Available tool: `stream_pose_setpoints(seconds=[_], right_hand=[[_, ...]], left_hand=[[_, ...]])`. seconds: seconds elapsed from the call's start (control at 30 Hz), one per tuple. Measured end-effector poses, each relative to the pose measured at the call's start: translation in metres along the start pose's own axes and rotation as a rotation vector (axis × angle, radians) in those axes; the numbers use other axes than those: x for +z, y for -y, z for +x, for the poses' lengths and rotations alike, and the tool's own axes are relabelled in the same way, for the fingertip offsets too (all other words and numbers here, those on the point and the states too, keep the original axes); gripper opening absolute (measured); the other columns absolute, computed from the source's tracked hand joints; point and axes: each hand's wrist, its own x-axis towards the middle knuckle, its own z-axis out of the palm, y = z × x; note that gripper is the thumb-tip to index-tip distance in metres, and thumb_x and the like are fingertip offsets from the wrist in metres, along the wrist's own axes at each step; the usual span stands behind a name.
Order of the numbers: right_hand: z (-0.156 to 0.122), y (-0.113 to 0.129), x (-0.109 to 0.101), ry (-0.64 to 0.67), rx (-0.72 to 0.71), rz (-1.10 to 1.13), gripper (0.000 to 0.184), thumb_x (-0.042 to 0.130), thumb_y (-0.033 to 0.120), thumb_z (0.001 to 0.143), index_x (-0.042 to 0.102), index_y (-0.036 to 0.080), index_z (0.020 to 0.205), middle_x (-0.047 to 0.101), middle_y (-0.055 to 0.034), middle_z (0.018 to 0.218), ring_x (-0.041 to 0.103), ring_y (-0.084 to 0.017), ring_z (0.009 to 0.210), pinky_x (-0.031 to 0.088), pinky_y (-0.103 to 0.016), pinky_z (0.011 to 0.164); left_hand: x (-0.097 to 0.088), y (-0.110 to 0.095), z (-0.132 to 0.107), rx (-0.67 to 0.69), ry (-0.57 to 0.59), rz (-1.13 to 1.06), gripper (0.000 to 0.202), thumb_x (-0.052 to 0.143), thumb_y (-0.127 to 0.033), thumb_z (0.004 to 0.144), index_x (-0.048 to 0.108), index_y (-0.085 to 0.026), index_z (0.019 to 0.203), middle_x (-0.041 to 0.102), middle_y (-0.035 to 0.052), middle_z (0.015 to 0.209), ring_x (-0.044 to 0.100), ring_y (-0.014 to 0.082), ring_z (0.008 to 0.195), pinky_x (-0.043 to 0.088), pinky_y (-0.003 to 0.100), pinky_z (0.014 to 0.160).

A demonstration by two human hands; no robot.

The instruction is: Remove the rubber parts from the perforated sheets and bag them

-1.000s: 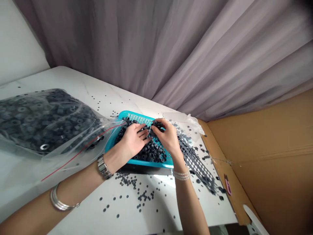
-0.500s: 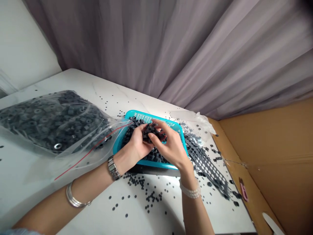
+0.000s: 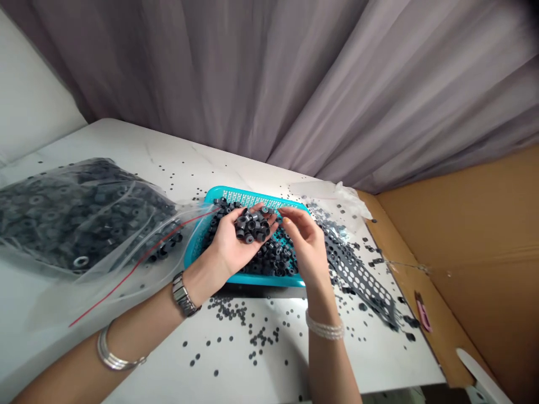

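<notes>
In the head view, the left hand (image 3: 231,244) is turned palm up above the turquoise perforated plastic basket (image 3: 252,279). Its fingers are half bent under a heap of short black hollow cylinders (image 3: 253,224), which it holds in the palm. The right hand (image 3: 309,241) is near, at three o'clock of this heap; its fingers are bent, thumb and index tips close together, and I cannot tell whether they hold anything. At nine o'clock of the basket, a transparent plastic bag with a red strip (image 3: 84,207) contains many similar pieces. At four o'clock, a dark perforated sheet (image 3: 346,262) lies on the white bench (image 3: 168,376).
</notes>
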Motion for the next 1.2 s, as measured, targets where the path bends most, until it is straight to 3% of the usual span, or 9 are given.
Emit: stream_pose_setpoints(seconds=[0.13, 0.27, 0.43, 0.6, 0.77, 0.97, 1.2], right_hand=[[-0.003, -0.011, 0.005, 0.003, 0.008, 0.041, 0.032, 0.06, 0.028, 0.086, 0.06, 0.027, 0.118, 0.061, -0.0044, 0.126, 0.058, -0.019, 0.112, 0.052, -0.034, 0.09], [-0.004, -0.013, 0.005, -0.002, 0.044, 0.014, 0.032, 0.063, 0.027, 0.084, 0.064, 0.024, 0.116, 0.067, -0.0055, 0.115, 0.064, -0.02, 0.101, 0.054, -0.036, 0.085], [-0.007, -0.017, -0.002, -0.063, 0.122, 0.121, 0.023, 0.065, 0.028, 0.083, 0.071, 0.022, 0.104, 0.072, -0.0042, 0.103, 0.068, -0.019, 0.09, 0.054, -0.037, 0.087], [-0.01, -0.023, -0.007, -0.12, 0.169, 0.232, 0.021, 0.066, 0.032, 0.081, 0.073, 0.024, 0.1, 0.073, -0.0035, 0.103, 0.068, -0.021, 0.095, 0.054, -0.039, 0.089], [-0.012, -0.026, -0.007, -0.078, 0.176, 0.224, 0.026, 0.065, 0.034, 0.083, 0.073, 0.024, 0.105, 0.072, -0.0043, 0.111, 0.065, -0.023, 0.105, 0.051, -0.041, 0.096], [-0.013, -0.027, -0.005, -0.019, 0.191, 0.157, 0.032, 0.058, 0.035, 0.087, 0.071, 0.02, 0.112, 0.069, -0.0068, 0.117, 0.065, -0.024, 0.104, 0.052, -0.043, 0.095], [-0.015, -0.023, -0.008, 0.038, 0.213, 0.208, 0.038, 0.055, 0.029, 0.087, 0.064, 0.02, 0.123, 0.063, -0.0079, 0.128, 0.065, -0.024, 0.105, 0.05, -0.044, 0.098]], left_hand=[[0.002, 0.001, -0.002, -0.028, -0.038, 0.061, 0.025, 0.043, -0.018, 0.087, 0.063, -0.011, 0.1, 0.069, 0.015, 0.098, 0.067, 0.0241, 0.092, 0.055, 0.041, 0.084], [0.006, 0.005, -0.004, -0.083, -0.116, 0.1, 0.026, 0.043, -0.017, 0.088, 0.063, -0.011, 0.102, 0.071, 0.0113, 0.092, 0.068, 0.0197, 0.082, 0.057, 0.04, 0.082], [0.01, 0.008, -0.006, -0.113, -0.136, 0.111, 0.031, 0.041, -0.017, 0.088, 0.06, -0.006, 0.11, 0.07, 0.0163, 0.092, 0.069, 0.0251, 0.087, 0.058, 0.043, 0.078], [0.01, 0.009, -0.007, -0.147, -0.133, 0.105, 0.039, 0.041, -0.017, 0.087, 0.055, -0.005, 0.122, 0.068, 0.0214, 0.101, 0.069, 0.0287, 0.093, 0.059, 0.041, 0.077], [0.01, 0.01, -0.006, -0.122, -0.16, 0.082, 0.041, 0.043, -0.014, 0.087, 0.053, -0.003, 0.125, 0.07, 0.0189, 0.098, 0.069, 0.0262, 0.092, 0.06, 0.038, 0.079], [0.009, 0.011, -0.005, -0.078, -0.223, 0.081, 0.04, 0.042, -0.011, 0.087, 0.052, -0.006, 0.126, 0.071, 0.0163, 0.105, 0.07, 0.0234, 0.092, 0.06, 0.038, 0.081], [0.006, 0.007, -0.004, -0.074, -0.184, 0.095, 0.04, 0.044, -0.016, 0.088, 0.053, -0.006, 0.126, 0.072, 0.0145, 0.103, 0.068, 0.0269, 0.098, 0.06, 0.038, 0.081]])
